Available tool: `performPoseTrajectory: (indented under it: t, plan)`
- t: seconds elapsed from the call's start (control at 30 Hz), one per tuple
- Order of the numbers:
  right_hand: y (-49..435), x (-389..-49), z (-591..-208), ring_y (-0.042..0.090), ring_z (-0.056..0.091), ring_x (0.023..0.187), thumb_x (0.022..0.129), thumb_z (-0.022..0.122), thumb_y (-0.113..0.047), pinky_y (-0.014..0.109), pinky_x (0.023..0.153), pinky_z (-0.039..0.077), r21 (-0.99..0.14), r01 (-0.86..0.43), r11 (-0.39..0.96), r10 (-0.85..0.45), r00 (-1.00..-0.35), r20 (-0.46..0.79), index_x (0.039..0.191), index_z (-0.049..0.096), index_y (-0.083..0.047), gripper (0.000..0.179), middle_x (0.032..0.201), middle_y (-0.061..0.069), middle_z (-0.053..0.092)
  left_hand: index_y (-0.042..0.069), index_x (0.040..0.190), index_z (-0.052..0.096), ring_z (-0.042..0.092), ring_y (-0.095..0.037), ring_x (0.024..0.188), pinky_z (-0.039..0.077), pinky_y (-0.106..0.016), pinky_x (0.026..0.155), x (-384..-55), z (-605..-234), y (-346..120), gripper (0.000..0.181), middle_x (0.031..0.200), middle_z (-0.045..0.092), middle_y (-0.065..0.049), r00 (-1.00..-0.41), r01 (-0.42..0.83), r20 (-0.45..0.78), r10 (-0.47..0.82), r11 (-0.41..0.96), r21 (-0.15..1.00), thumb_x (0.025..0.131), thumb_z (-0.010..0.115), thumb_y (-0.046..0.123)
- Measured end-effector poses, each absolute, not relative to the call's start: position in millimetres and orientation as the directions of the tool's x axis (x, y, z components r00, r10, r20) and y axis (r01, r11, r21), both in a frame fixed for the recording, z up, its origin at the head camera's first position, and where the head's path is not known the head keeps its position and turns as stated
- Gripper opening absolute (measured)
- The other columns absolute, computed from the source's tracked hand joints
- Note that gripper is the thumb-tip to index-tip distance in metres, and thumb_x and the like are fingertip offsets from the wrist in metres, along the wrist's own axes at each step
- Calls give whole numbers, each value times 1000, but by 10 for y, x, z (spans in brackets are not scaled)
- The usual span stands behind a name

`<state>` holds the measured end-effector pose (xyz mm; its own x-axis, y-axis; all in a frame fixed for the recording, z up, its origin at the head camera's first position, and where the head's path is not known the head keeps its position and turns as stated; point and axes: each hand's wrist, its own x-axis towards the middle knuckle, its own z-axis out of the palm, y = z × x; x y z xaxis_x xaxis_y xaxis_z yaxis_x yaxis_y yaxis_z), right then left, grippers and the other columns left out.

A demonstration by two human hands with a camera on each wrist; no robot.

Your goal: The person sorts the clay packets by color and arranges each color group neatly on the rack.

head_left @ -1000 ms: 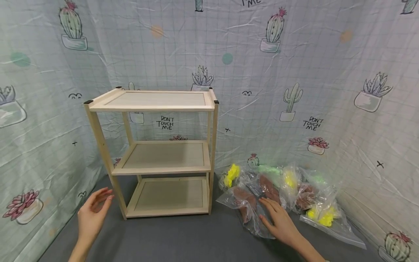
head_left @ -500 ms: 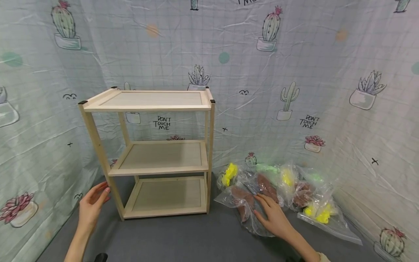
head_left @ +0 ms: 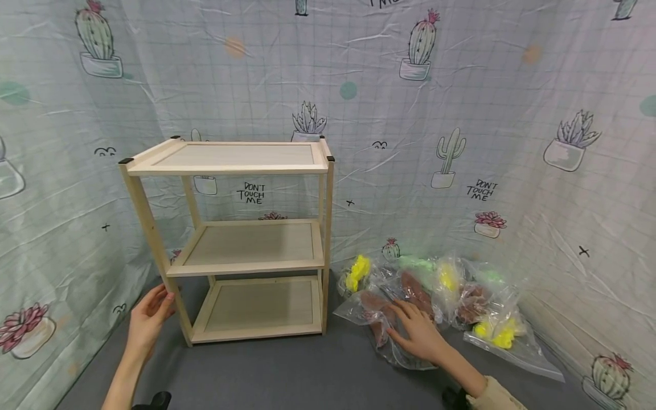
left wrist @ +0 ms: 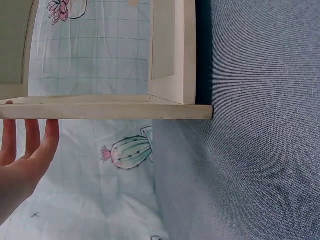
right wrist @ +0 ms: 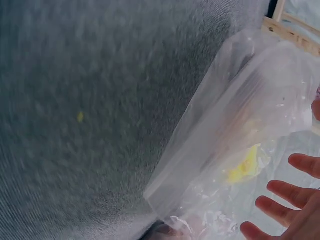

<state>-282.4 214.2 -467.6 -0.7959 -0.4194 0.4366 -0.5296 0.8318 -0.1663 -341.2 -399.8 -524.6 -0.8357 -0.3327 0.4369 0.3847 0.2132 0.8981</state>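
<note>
Left hand (head_left: 146,322) has closed the small gap to the wooden rack (head_left: 246,267) over the last second and now touches its near left post (head_left: 148,228); right hand (head_left: 420,336) remains over the clear bag (head_left: 378,324), and a pale sleeve (head_left: 496,394) has come into view behind it. On the left, the fingers are apart and lightly bent, tips at the post's outer side; whether they pinch it, I cannot tell. On the right, the fingers are spread; contact with the plastic is unclear.

That bag, with something brown inside, lies right of the rack, nearest among a row of clear bags with yellow (head_left: 357,274), brown and green contents. Upright, the three-tiered rack stands left of them on the dark grey surface (head_left: 287,373). Cactus-printed fabric (head_left: 379,114) hangs behind everything and along both sides.
</note>
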Motion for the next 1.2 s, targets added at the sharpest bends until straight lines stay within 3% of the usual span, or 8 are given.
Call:
performPoseTrajectory:
  t: [0.3, 0.5, 0.8, 0.97, 1.2]
  plan:
    - [2104, -2942, -4714, 36, 39, 120, 85, 50, -51, 58, 84, 35, -133, -532, 836, -478, -825, 301, 130, 45, -19, 56, 136, 17, 38, 14, 131, 44, 56, 4, 98, 47, -11, 68, -3394, -5241, -3987, 43, 111, 59, 12, -850, 365, 438, -292, 273, 890, 90, 50, 26]
    - [2067, -2998, -4785, 39, 36, 121, 86, 47, -52, 60, 82, 33, -153, -560, 814, -513, -818, 260, 131, 43, -27, 52, 136, 18, 38, 18, 131, 44, 57, 5, 95, 47, -10, 67, -3416, -5231, -3976, 42, 109, 59, 14, -850, 344, 433, -301, 305, 888, 91, 49, 29]
    - [1979, -3027, -4823, 46, 35, 119, 84, 47, -56, 59, 77, 35, -141, -553, 821, -527, -829, 187, 133, 38, -31, 56, 137, 19, 34, 15, 131, 43, 58, 5, 93, 47, -11, 67, -3392, -5219, -4007, 42, 107, 60, 14, -852, 363, 437, -289, 277, 890, 91, 49, 26]
    - [1961, -3039, -4825, 49, 38, 113, 81, 48, -59, 61, 74, 35, -119, -560, 820, -542, -826, 158, 133, 39, -30, 60, 136, 20, 34, 14, 132, 42, 57, 5, 94, 47, -10, 68, -3382, -5211, -4009, 44, 107, 59, 14, -861, 376, 434, -265, 242, 894, 91, 49, 26]
    - [1966, -3060, -4837, 37, 47, 94, 76, 49, -66, 52, 68, 36, -108, -564, 818, -557, -825, 94, 134, 36, -31, 70, 137, 21, 31, 16, 132, 43, 57, 5, 94, 47, -13, 69, -3335, -5159, -3977, 41, 107, 60, 13, -863, 406, 448, -235, 208, 890, 91, 49, 20]
